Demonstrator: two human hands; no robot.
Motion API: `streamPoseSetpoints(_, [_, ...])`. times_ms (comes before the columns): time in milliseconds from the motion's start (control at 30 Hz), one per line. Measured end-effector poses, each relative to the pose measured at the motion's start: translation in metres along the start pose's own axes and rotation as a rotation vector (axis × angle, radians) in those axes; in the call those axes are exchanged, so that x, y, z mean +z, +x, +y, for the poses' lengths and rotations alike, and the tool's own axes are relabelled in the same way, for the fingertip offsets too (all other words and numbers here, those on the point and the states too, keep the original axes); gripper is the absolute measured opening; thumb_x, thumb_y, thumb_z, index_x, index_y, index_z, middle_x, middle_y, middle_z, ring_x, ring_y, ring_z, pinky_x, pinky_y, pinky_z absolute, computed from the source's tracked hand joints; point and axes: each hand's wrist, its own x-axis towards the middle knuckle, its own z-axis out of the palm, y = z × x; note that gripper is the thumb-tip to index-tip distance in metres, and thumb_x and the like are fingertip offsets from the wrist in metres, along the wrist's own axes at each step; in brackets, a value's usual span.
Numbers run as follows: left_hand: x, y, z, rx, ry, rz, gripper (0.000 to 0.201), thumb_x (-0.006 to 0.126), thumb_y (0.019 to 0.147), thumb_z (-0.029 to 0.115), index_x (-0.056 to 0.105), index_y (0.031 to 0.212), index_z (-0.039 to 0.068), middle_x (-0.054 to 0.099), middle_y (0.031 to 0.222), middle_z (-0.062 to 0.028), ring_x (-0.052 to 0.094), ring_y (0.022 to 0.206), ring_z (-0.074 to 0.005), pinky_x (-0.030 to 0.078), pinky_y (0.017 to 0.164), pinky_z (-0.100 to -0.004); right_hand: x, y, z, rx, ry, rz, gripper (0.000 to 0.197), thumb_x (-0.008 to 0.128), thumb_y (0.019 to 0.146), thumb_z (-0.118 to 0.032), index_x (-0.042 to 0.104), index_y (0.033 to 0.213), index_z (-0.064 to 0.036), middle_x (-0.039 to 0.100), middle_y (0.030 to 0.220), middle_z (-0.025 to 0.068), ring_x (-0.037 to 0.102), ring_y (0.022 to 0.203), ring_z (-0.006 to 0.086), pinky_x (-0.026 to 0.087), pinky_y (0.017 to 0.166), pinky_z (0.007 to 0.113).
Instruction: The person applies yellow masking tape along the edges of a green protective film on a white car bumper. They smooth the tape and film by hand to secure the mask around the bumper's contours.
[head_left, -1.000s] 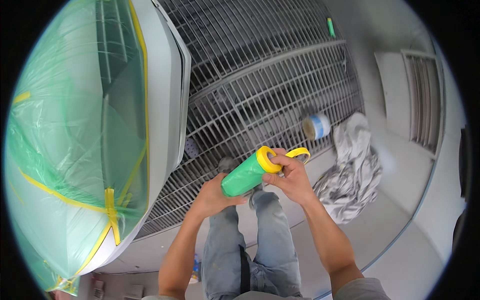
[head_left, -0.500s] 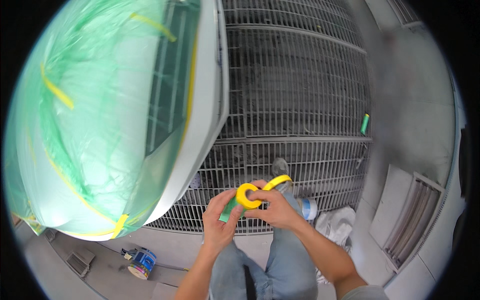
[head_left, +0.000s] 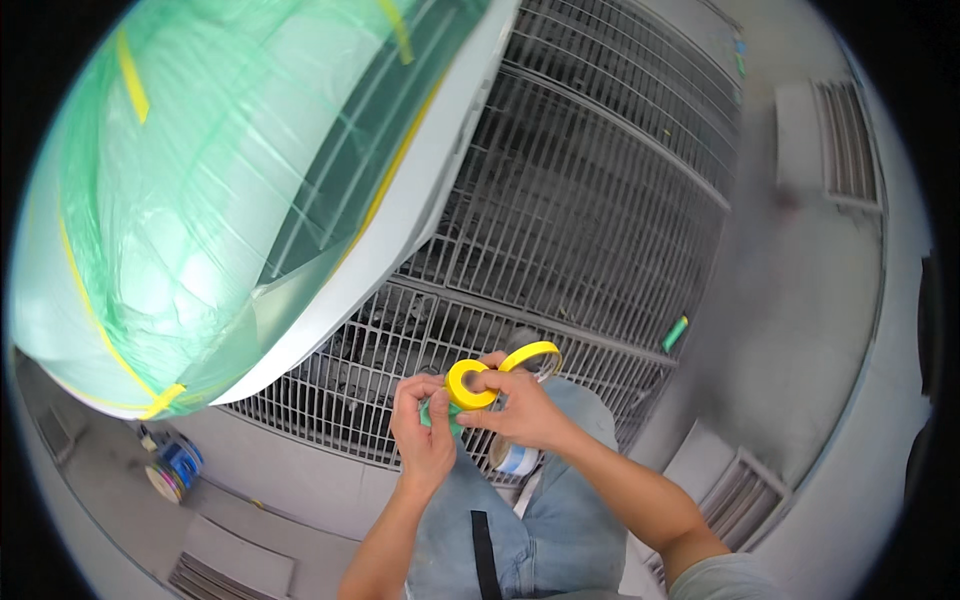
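Metal floor grating (head_left: pixel 590 235) spans centre to top of frame. Blue container (head_left: pixel 180 460) shows at lower left; white-and-blue tub (head_left: pixel 516 458), lower centre. Louvred vents (head_left: pixel 850 140) appear upper right, lower right, lower left.

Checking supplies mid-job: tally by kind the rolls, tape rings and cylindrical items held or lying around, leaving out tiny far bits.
Yellow-ended green roll, one in the left hand and right hand, one on the grating: 2
Yellow tape ring at the right hand: 1
White-and-blue cylinder by the legs: 1
Blue bucket, lower left: 1
Total: 5
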Motion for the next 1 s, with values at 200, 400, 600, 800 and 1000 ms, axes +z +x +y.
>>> streamPoseSetpoints(200, [0.03, 0.022, -0.02, -0.125, -0.064, 0.252, 0.035, 0.067, 0.104, 0.016, 0.054, 0.131, -0.002, 0.062, 0.114, -0.0097, 0.06, 0.104, -0.0166, 0.049, 0.097, -0.0334, -0.014, 0.07, 0.037, -0.052, 0.023, -0.174, 0.045, 0.091, 0.076, -0.031, 0.07, 0.102, -0.0004, 0.061, 0.102, 0.0164, 0.062, 0.092, 0.0339, 0.048, 0.082, 0.044])
streamPoseSetpoints(400, [0.099, 0.086, -0.087, -0.288, -0.285, 0.204, 0.022, 0.073, 0.1, 0.01, 0.063, 0.116, -0.001, 0.065, 0.106, -0.0023, 0.058, 0.094, -0.0088, 0.048, 0.087, -0.0262, -0.078, 0.156, 0.126, -0.1, -0.003, -0.433, 0.051, 0.092, 0.079, -0.036, 0.068, 0.101, 0.0032, 0.063, 0.099, 0.0129, 0.063, 0.095, 0.028, 0.049, 0.084, 0.039])
streamPoseSetpoints(600, [0.153, 0.156, -0.156, -0.085, -0.403, 0.314, 0.014, 0.07, 0.102, 0.012, 0.061, 0.108, 0.002, 0.064, 0.101, -0.0003, 0.057, 0.091, -0.0068, 0.047, 0.084, -0.0242, -0.105, 0.241, 0.181, -0.25, 0.002, -0.437, 0.054, 0.092, 0.078, -0.04, 0.068, 0.091, 0.0065, 0.066, 0.075, 0.018, 0.062, 0.064, 0.0281, 0.049, 0.064, 0.039])
streamPoseSetpoints(800, [0.168, 0.208, -0.234, 0.178, -0.405, 0.299, 0.011, 0.072, 0.101, 0.011, 0.064, 0.104, 0.004, 0.065, 0.098, 0.0002, 0.058, 0.089, -0.0068, 0.047, 0.08, -0.0246, -0.103, 0.304, 0.225, -0.395, -0.075, -0.499, 0.046, 0.094, 0.076, -0.032, 0.069, 0.087, 0.0053, 0.066, 0.069, 0.0103, 0.059, 0.065, 0.0141, 0.049, 0.062, 0.034])
streamPoseSetpoints(1000, [0.177, 0.216, -0.258, 0.194, -0.602, 0.236, 0.013, 0.071, 0.103, 0.016, 0.063, 0.104, 0.005, 0.064, 0.093, 0.0037, 0.056, 0.084, -0.0039, 0.046, 0.075, -0.0224, -0.099, 0.297, 0.233, -0.42, -0.122, -0.442, 0.041, 0.094, 0.08, -0.025, 0.069, 0.091, 0.0051, 0.064, 0.08, 0.004, 0.056, 0.075, 0.008, 0.048, 0.066, 0.028])
